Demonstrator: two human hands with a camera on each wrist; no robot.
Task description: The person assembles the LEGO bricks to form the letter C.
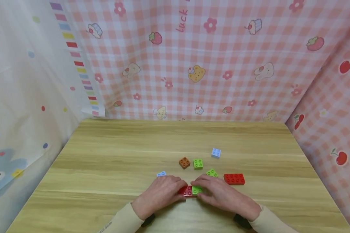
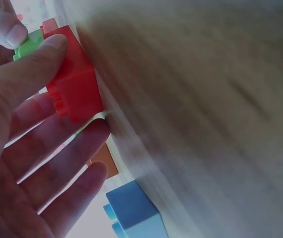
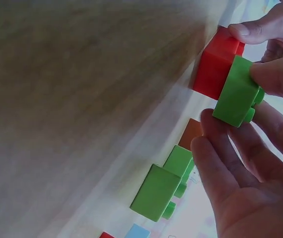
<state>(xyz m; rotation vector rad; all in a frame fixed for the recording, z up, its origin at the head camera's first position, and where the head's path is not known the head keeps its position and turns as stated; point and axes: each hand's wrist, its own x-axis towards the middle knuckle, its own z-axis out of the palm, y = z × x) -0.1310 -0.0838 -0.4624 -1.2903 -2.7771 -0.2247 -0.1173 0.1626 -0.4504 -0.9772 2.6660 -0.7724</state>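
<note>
In the head view a red brick lies low on the table between the hands, with a green brick on its right end. My left hand grips the red brick's left end; the left wrist view shows the thumb on its near side. My right hand pinches the green brick between thumb and fingers in the right wrist view. The green brick sits over the studs of the red brick, slightly past its end. Fingers partly hide both bricks.
Beyond the hands lie a brown brick, a green brick and a light blue brick. Another green brick and a long red brick are by the right hand. A blue brick is behind the left hand.
</note>
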